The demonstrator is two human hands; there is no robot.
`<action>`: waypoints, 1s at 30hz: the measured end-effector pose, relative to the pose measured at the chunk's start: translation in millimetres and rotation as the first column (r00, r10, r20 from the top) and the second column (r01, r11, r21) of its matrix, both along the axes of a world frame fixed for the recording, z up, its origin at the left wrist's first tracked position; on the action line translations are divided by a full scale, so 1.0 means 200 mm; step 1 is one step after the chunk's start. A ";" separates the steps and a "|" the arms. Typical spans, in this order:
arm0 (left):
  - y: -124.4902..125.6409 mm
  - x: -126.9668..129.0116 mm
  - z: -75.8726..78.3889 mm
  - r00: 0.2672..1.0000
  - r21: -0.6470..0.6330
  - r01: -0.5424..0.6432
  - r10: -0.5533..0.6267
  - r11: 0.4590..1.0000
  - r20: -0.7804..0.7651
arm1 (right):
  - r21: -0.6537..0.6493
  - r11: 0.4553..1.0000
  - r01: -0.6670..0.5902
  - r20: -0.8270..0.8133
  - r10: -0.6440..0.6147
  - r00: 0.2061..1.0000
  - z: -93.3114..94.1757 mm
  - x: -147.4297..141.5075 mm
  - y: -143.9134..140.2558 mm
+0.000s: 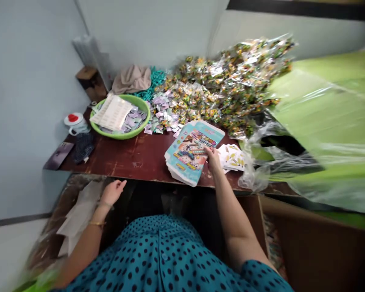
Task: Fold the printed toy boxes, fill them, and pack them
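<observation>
At table edge, right hand (213,159) on flat cartons (191,152), fingertips hidden

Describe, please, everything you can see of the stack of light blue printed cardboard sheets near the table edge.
The stack of light blue printed cardboard sheets lies flat on the dark brown wooden table, turned at an angle, with its near corner reaching the table's front edge. The sheets look like unfolded boxes with rounded flaps; the top one shows colourful cartoon pictures and yellow labels. The pile is several sheets thick. The right hand rests on its right edge. A pile of small white cards lies beside it on the right.
</observation>
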State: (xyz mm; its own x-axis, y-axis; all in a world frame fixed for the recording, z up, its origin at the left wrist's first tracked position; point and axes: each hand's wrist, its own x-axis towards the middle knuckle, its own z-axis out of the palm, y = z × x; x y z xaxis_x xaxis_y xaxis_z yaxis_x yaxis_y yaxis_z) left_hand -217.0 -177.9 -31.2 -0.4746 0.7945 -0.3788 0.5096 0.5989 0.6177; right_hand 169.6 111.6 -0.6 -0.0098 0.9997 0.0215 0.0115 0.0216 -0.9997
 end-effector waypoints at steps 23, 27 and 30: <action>0.63 0.71 -0.10 0.687 0.456 -0.204 -0.205 0.866 0.697 | 0.264 0.344 -0.901 0.954 0.045 0.297 -0.32 0.30 -0.55; 0.68 0.65 -0.08 0.779 0.447 -0.091 -0.215 0.890 0.589 | 0.138 0.466 -0.874 0.918 0.271 0.290 -0.02 0.25 -0.57; 0.69 0.64 -0.07 0.830 0.490 -0.065 -0.225 0.869 0.510 | 0.189 0.688 -0.701 0.826 0.275 0.492 0.11 0.20 -0.46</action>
State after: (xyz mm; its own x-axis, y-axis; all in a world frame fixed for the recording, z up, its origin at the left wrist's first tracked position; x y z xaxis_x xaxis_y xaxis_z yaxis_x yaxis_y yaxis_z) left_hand -88.9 -40.5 -44.3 -0.2361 0.9642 -0.1208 0.0426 0.1344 0.9900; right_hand 209.6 19.1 21.4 -0.7168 0.6703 0.1924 0.5061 0.6898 -0.5177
